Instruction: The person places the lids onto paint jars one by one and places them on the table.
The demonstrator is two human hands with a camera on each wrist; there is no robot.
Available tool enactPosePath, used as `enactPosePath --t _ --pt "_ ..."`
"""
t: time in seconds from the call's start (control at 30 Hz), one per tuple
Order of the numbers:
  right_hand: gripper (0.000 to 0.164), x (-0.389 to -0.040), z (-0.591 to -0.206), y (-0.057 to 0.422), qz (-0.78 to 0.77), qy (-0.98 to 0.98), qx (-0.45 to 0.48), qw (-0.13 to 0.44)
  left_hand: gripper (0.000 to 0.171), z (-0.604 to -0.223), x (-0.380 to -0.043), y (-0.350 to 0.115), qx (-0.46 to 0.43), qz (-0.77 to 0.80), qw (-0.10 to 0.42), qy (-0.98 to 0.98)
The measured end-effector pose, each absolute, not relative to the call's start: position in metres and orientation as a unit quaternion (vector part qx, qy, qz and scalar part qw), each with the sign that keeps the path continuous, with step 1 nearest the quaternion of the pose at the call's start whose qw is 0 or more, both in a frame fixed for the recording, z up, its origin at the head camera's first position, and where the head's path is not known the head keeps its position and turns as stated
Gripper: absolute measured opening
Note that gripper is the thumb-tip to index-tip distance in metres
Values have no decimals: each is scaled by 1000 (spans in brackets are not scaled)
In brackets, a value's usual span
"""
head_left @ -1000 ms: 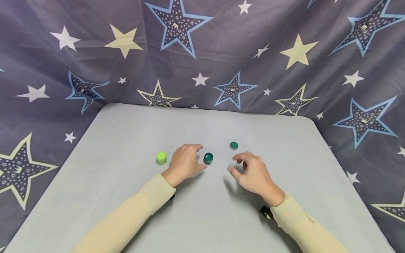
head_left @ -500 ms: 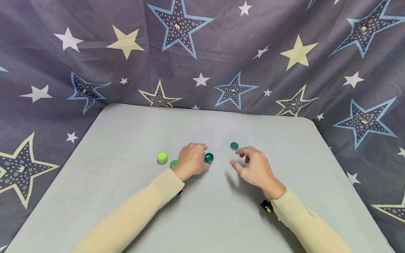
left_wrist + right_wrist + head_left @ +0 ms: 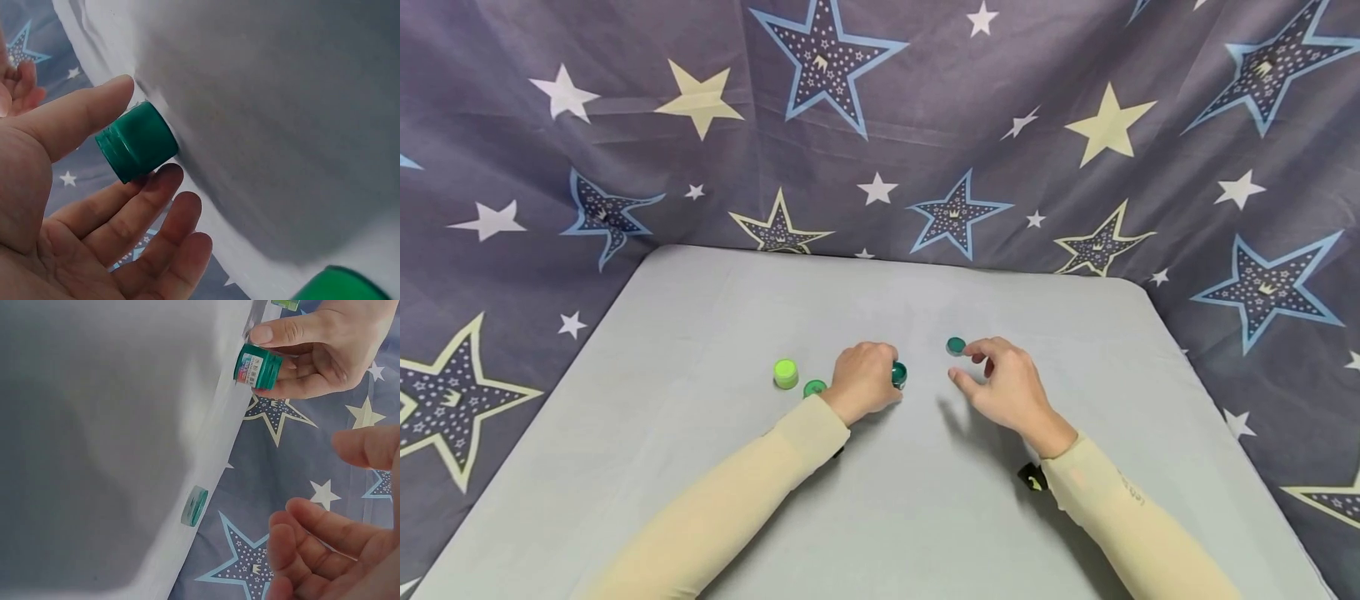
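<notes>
A small dark green paint jar (image 3: 899,374), its mouth uncovered, stands on the table. My left hand (image 3: 867,379) holds it from the left, thumb on the near side and fingers on the far side. The left wrist view shows the jar's green wall (image 3: 140,140) between thumb and fingertips; its printed label (image 3: 251,370) faces the right wrist camera. To the right lies a round teal lid (image 3: 956,346) with a clear rim. Beside it hovers my right hand (image 3: 1006,385), thumb and fingers apart, nothing between them. Its fingertips are very near the lid; contact is unclear.
Left of my left hand stands a lime green jar (image 3: 786,373). Next to it sits a mid-green round jar or lid (image 3: 815,389), partly hidden by that hand. The pale cloth-covered table (image 3: 880,517) meets a star-patterned curtain (image 3: 880,125) behind.
My left hand has moved right and closed round the dark green jar, uncovering the mid-green item behind it. My right hand has moved slightly up toward the teal lid.
</notes>
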State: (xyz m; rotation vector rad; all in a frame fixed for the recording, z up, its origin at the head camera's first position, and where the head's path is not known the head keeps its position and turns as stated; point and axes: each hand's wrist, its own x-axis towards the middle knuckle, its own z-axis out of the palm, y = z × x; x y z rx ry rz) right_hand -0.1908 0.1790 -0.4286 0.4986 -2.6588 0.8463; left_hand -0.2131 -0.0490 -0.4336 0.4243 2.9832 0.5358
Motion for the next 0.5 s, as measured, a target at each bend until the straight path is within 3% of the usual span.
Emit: enactPosePath --t 0.5 --pt "36 -206 -431 181 274 -941 152 127 17 -435 -219 -46 131 167 52 976"
